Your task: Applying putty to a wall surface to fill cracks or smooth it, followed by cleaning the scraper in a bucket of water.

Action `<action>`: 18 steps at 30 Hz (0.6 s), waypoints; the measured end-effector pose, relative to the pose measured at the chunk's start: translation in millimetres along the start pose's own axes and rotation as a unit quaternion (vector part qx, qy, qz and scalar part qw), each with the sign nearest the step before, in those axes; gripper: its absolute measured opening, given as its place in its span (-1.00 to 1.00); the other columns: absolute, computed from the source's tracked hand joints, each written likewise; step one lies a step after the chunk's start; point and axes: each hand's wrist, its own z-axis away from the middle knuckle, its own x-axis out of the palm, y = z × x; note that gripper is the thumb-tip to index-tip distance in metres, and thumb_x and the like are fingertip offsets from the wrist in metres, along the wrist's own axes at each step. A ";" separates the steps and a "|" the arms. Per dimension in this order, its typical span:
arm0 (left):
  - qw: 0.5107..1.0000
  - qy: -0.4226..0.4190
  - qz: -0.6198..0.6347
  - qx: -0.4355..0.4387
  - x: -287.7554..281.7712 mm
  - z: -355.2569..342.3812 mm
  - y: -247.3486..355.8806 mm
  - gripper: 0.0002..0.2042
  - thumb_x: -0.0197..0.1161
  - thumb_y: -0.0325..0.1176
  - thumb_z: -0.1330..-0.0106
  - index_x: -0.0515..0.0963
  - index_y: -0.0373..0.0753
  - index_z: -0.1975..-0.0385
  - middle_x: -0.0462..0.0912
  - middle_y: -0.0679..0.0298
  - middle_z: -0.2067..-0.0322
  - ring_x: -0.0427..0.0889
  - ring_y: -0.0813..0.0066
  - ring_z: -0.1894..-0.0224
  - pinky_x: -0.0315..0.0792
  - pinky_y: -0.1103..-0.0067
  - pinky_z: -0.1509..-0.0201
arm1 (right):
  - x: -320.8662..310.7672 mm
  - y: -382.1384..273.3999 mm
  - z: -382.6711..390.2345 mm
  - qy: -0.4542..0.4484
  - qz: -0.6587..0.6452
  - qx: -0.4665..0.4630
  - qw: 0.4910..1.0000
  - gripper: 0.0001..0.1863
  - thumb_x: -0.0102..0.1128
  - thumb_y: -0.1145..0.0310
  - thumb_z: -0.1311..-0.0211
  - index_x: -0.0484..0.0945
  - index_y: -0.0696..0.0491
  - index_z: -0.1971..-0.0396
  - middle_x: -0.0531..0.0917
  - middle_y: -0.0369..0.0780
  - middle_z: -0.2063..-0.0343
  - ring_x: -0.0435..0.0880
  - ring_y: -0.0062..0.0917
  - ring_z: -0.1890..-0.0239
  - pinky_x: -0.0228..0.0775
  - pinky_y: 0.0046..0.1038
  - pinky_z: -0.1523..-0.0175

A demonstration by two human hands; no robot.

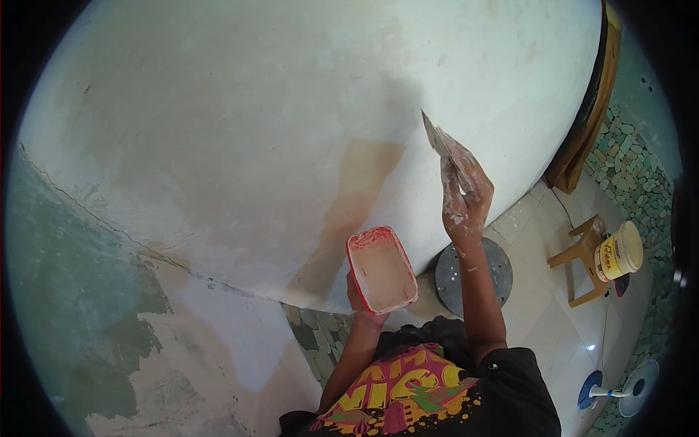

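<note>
My left hand (358, 297) grips a red rectangular tub (350, 256) from its left side and underneath. Pale, smooth putty (384, 277) fills much of the tub, with smears over its inner walls and rim. Raised in front of the wall (255, 109), my right hand (466, 193) is closed around a putty knife (431, 131), its thin blade pointing up and left. White paste coats the fingers and wrist of that hand. The knife's handle is mostly hidden by my fingers. Whether the blade touches the wall, I cannot tell.
A round dark grey stool top (495, 273) stands beside my right forearm. Farther right, a yellow-and-white bucket (619, 251) sits by a small brown stool (582, 255). A fan (641, 387) is at the lower right. A wooden frame (593, 109) borders the wall.
</note>
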 end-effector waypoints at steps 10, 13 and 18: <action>0.997 0.019 0.042 0.061 -73.0 -8.5 -15.1 -0.43 -0.08 0.16 -0.49 0.36 0.00 -0.38 0.50 0.23 -0.30 0.53 0.11 -0.27 0.45 0.03 -0.30 | 26.1 -4.9 12.9 -0.028 0.036 -0.072 0.996 -0.53 0.07 0.68 -0.23 0.63 0.10 -0.15 0.67 -0.05 -0.11 0.63 -0.08 -0.19 0.46 -0.22 -0.28; 0.996 0.025 0.067 0.060 -78.6 -10.5 -17.4 -0.43 -0.05 0.17 -0.49 0.35 0.03 -0.39 0.50 0.25 -0.30 0.54 0.12 -0.26 0.46 0.02 -0.28 | 28.6 -4.6 10.3 -0.035 0.073 -0.074 0.994 -0.56 0.08 0.59 -0.28 0.64 0.06 -0.14 0.68 -0.08 -0.11 0.63 -0.07 -0.18 0.45 -0.18 -0.28; 0.996 0.018 0.057 0.069 -52.7 -8.5 -18.0 -0.42 -0.03 0.18 -0.48 0.34 0.05 -0.40 0.50 0.27 -0.30 0.55 0.13 -0.25 0.47 0.01 -0.26 | 26.1 -4.2 -21.4 -0.047 0.176 -0.141 0.973 -0.43 0.16 0.64 -0.13 0.61 -0.04 -0.18 0.69 -0.16 -0.10 0.59 -0.17 -0.26 0.26 -0.07 -0.41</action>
